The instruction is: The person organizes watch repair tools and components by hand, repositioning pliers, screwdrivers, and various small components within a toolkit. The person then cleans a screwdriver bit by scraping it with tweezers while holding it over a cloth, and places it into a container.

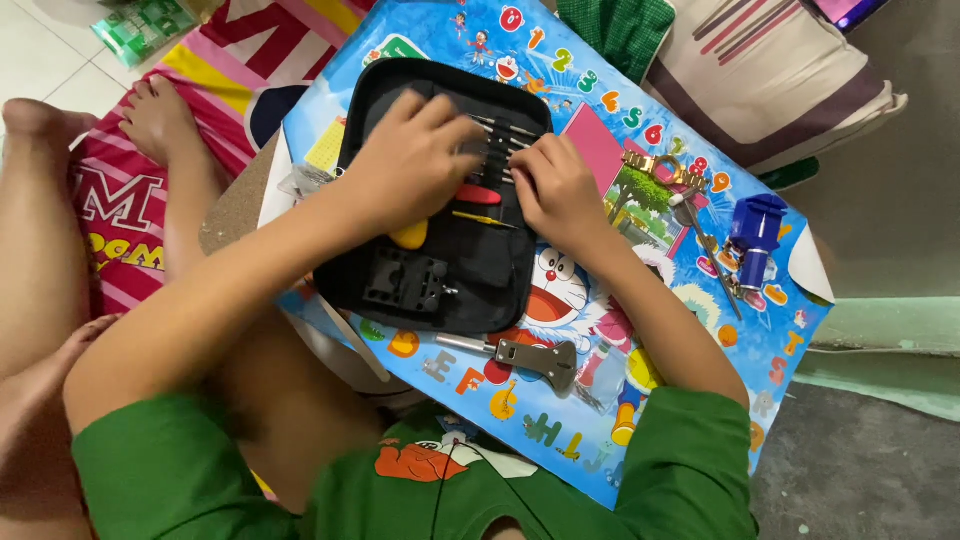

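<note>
- Head view: black tool case (480, 275) lying open on a small desk (770, 330) with a colourful cartoon alphabet top.
- Left hand (415, 160) resting palm-down on the case's middle, fingers curled over a red-handled tool (478, 194) and a yellow-handled tool (410, 236); a firm grasp cannot be told.
- Right hand (560, 190) just beside it, fingertips touching the row of thin metal tools (497, 135) held in the case's loops; grasp unclear.
- Black holder block (405, 280) sitting in the case's lower part.
- Metal case wrench (520, 355) lying below the case.
- Blue press tool (755, 235) and gold watch band (665, 168) lying right of the case.
</note>
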